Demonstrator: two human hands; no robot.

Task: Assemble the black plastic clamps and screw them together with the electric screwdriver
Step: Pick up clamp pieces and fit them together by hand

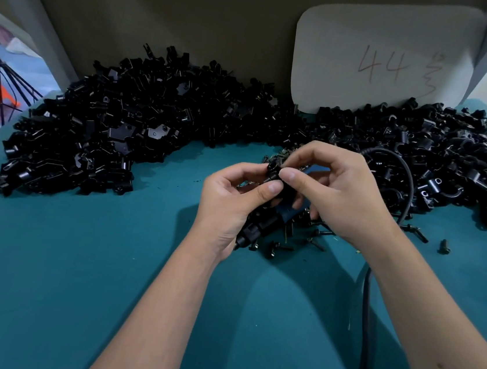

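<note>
Near the desk's middle, the left hand (228,200) and right hand (336,188) both pinch a clamp (273,171). Seat its halves squarely, holes aligned, before fetching a screw (443,246) and driving it.

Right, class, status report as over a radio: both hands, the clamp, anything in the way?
Left hand and right hand pinching one black clamp. Screwdriver not identifiable. Loose screws and black cable near hands.

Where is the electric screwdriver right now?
In the head view it sits centre frame, under the left hand: the electric screwdriver pokes out below the palm, over the loose screws, its cable trailing right.
</note>
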